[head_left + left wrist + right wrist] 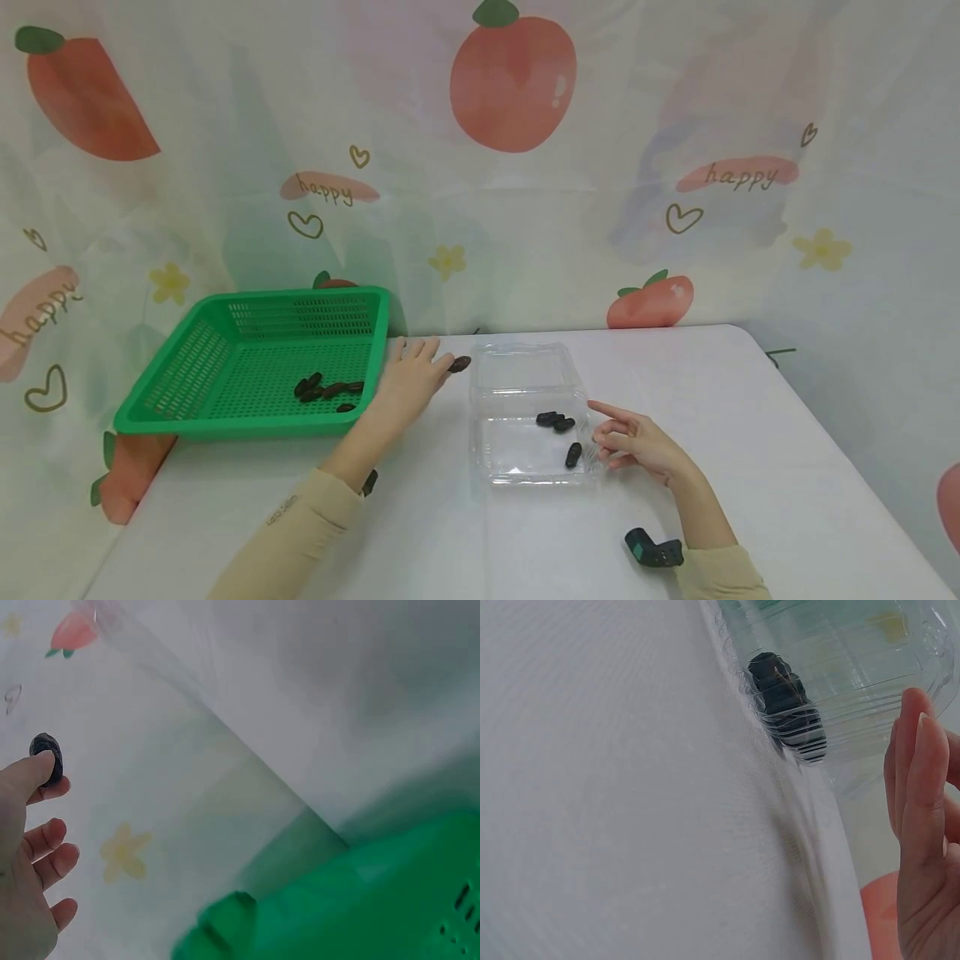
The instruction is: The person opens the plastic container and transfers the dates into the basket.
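My left hand (408,382) pinches a dark, wrinkled date (460,364) between thumb and forefinger. It is beside the green basket's right wall, and the other fingers are spread. In the left wrist view the date (47,759) stands out at the thumb tip. A clear plastic clamshell box (517,446) lies with its lid folded back, and several dates (555,420) are in its base. At the box's right side is my right hand (637,442), forefinger extended and holding nothing. Whether its fingertips (917,712) touch the box wall I cannot tell.
The green basket (247,432) on the left holds several more dates (309,388). A white cloth covers the table (675,375), and a printed curtain (420,225) hangs behind it. A black band (652,550) is on the right wrist.
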{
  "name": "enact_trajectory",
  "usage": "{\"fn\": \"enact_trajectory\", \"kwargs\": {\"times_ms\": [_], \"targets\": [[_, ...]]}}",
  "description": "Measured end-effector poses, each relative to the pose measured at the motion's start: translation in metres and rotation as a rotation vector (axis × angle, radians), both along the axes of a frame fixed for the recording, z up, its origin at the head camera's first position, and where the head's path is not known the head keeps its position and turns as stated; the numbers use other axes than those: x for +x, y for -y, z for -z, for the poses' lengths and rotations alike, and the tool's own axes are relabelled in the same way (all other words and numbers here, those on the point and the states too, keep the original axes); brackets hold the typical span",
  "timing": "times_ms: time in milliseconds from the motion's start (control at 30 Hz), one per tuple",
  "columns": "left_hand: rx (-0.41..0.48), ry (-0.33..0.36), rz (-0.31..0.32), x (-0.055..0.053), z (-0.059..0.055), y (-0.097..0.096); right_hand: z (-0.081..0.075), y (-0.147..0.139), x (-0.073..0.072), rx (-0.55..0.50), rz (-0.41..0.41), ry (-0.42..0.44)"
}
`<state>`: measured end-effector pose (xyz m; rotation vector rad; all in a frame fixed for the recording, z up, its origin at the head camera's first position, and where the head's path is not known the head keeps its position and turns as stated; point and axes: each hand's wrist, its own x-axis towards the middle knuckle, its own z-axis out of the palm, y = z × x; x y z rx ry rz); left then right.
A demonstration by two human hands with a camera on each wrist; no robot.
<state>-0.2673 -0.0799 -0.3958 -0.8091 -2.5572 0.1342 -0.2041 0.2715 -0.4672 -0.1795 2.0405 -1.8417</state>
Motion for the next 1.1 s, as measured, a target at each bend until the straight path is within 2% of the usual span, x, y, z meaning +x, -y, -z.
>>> {"fn": "enact_trajectory", "kwargs": {"times_ms": [267,700,933,1100], "targets": [[0.066,0.002,-0.115,-0.009,-0.008,0.039,0.0,0.0,0.001,0.005,-0.004,0.0],[0.164,0.074,-0.313,-0.02,-0.003,0.103,0.0,0.0,0.0,0.021,0.002,0.011],[0.172,0.153,-0.379,-0.023,0.002,0.125,-0.001,0.0,0.0,0.018,-0.002,0.003],[0.137,0.218,-0.412,-0.026,0.005,0.132,-0.002,0.0,0.001,0.02,-0.004,-0.004]]}}
